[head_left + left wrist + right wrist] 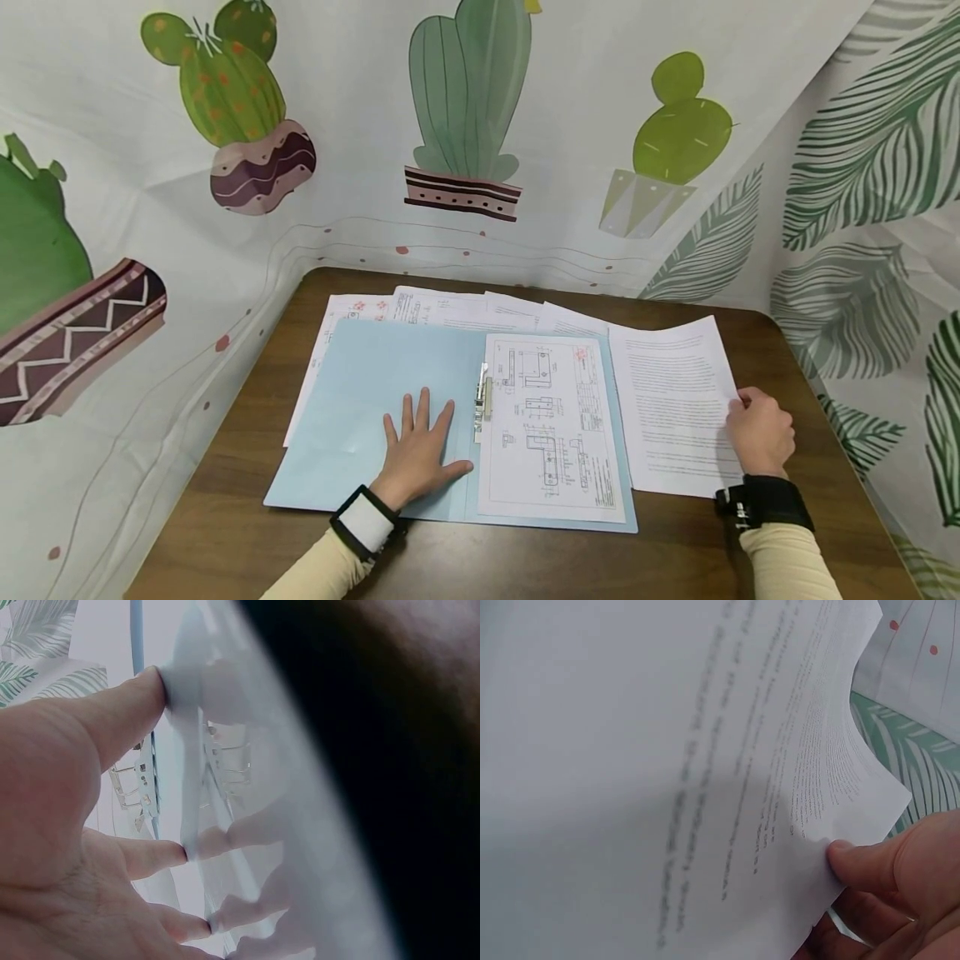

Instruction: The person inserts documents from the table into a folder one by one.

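Observation:
A light blue folder (405, 358) lies spread open on the table, its metal clip (483, 400) along the spine. On its right side is a sheet with technical drawings (555, 467). My left hand (416, 454) rests on the left cover, fingers spread; in the left wrist view its thumb (127, 712) and fingertips meet the glossy cover. To the right of the folder, my right hand (761, 433) pinches the right edge of a printed text sheet (675, 400). The right wrist view shows the thumb (862, 862) on top of that sheet (630, 750), which bows upward, fingers underneath.
Several more papers (450, 308) stick out behind the folder, and another sheet (315, 375) shows at its left edge. The brown wooden table (247, 467) ends at a white cloth (360, 242) printed with cacti and leaves.

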Motion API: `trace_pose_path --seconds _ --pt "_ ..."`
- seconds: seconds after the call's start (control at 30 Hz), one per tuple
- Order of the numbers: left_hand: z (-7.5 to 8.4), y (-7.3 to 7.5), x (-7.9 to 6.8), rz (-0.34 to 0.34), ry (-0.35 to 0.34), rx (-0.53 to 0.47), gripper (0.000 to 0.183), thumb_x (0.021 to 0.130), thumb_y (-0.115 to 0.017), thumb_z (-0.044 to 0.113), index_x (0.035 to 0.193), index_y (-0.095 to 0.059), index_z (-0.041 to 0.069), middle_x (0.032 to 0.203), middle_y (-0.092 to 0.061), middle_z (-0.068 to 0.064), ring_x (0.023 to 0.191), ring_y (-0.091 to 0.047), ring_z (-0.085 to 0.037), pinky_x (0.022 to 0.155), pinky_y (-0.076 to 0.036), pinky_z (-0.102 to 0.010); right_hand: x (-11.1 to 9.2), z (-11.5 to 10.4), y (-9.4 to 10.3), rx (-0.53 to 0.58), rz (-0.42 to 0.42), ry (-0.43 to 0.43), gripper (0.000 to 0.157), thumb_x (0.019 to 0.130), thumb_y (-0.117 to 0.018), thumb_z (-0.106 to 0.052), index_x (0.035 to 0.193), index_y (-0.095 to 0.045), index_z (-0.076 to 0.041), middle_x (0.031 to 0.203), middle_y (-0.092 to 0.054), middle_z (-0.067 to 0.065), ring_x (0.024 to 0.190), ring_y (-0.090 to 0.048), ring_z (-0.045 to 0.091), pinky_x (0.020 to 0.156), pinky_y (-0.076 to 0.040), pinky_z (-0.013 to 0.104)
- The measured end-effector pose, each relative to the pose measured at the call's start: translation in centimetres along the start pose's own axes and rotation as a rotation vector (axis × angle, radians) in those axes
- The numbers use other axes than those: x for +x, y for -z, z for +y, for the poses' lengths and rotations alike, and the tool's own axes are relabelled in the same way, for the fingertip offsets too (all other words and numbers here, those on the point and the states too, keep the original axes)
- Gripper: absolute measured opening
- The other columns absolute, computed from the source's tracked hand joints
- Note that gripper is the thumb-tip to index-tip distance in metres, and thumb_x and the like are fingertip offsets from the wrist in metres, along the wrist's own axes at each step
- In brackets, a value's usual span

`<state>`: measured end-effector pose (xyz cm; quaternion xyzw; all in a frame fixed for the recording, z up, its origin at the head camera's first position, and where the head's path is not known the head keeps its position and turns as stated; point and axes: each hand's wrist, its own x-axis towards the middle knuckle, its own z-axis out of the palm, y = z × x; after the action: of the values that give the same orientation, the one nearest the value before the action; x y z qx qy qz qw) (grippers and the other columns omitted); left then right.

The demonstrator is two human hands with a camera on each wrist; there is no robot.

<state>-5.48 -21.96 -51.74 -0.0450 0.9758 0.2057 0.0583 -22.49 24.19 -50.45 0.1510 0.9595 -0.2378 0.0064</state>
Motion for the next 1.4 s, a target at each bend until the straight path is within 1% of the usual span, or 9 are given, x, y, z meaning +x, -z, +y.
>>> trace_pose_path --seconds 0.27,0.47,0.67,0.77,0.87,1.0,1.07,1.17,1.4 --pt "0.0 -0.1 -0.3 -0.004 0.0 0.003 0.096 0.079 -0.085 0.053 0.153 -0.047 0.005 0.165 -0.018 -0.032 0.151 -0.008 -0.057 0.11 -0.005 -0.08 -0.2 0.7 1.0 0.032 0.008 0.039 0.033 0.106 -0.049 -0.017 0.13 -0.061 0.003 0.125 -0.061 0.033 0.104 -0.056 0.057 0.075 -0.042 0.064" --pt "0.1 -0.1 -0.4 -0.006 0.001 -0.006 0.095 0.079 -0.084 0.052 0.153 -0.047 0.005 0.165 -0.018 -0.032 0.151 -0.008 -0.057 0.11 -0.004 -0.08 -0.1 0.9 2.2 0.064 0.065 0.09 0.033 0.104 -0.052 -0.018 0.127 -0.064 0.003 0.122 -0.066 0.029 0.107 -0.057 0.055 0.076 -0.041 0.063" --pt "0.0 -0.2 -0.3 -0.008 0.0 -0.005 0.095 0.08 -0.084 0.052 0.154 -0.046 0.005 0.165 -0.017 -0.032 0.151 -0.008 -0.057 0.111 -0.004 -0.08 0.0 0.6 3.3 0.115 0.142 0.174 0.031 0.104 -0.055 -0.013 0.123 -0.066 0.009 0.115 -0.068 0.032 0.105 -0.059 0.052 0.091 -0.036 0.062" --pt "0.0 -0.3 -0.3 -0.005 -0.001 -0.004 0.095 0.08 -0.084 0.053 0.154 -0.046 0.005 0.165 -0.017 -0.032 0.151 -0.008 -0.057 0.11 -0.004 -0.08 0.0 0.5 4.0 0.128 0.163 0.187 0.032 0.104 -0.056 -0.013 0.124 -0.065 0.01 0.115 -0.068 0.033 0.104 -0.061 0.049 0.088 -0.038 0.055" --pt "-0.1 -0.4 -0.2 -0.002 -0.002 -0.001 0.096 0.079 -0.084 0.053 0.154 -0.047 0.005 0.165 -0.018 -0.032 0.151 -0.007 -0.057 0.11 -0.004 -0.08 0.2 0.5 4.7 0.137 0.155 0.168 0.034 0.105 -0.056 -0.015 0.127 -0.065 0.01 0.118 -0.067 0.033 0.103 -0.063 0.046 0.076 -0.039 0.041" --pt "0.0 -0.3 -0.1 -0.004 0.001 0.001 0.097 0.079 -0.084 0.054 0.154 -0.046 0.005 0.165 -0.017 -0.032 0.151 -0.007 -0.057 0.11 -0.004 -0.08 0.2 0.3 5.8 0.166 0.141 0.122 0.038 0.106 -0.055 -0.021 0.132 -0.064 0.005 0.122 -0.068 0.029 0.092 -0.063 0.025 0.07 -0.038 0.028" --pt "0.0 -0.2 -0.1 -0.008 0.001 -0.002 0.096 0.08 -0.084 0.053 0.154 -0.045 0.005 0.165 -0.016 -0.032 0.151 -0.007 -0.057 0.11 -0.004 -0.08 0.2 0.1 6.3 0.186 0.143 0.099 0.04 0.106 -0.056 -0.025 0.135 -0.064 0.002 0.123 -0.069 0.026 0.084 -0.058 0.008 0.069 -0.038 0.025" --pt "0.0 -0.1 0.0 -0.01 0.004 -0.003 0.097 0.08 -0.083 0.053 0.155 -0.045 0.005 0.166 -0.016 -0.031 0.151 -0.006 -0.056 0.111 -0.003 -0.08 0.1 -0.1 6.9 0.221 0.153 0.071 0.042 0.105 -0.056 -0.028 0.138 -0.063 -0.001 0.126 -0.069 0.023 0.078 -0.047 -0.006 0.069 -0.039 0.022" --pt "0.0 0.0 0.1 -0.006 0.005 -0.003 0.097 0.08 -0.084 0.053 0.155 -0.045 0.005 0.165 -0.017 -0.032 0.151 -0.006 -0.056 0.111 -0.003 -0.08 -0.3 -1.2 7.9 0.285 0.231 0.043 0.04 0.104 -0.059 -0.026 0.137 -0.065 -0.004 0.13 -0.068 0.021 0.075 -0.044 -0.013 0.067 -0.037 0.012"
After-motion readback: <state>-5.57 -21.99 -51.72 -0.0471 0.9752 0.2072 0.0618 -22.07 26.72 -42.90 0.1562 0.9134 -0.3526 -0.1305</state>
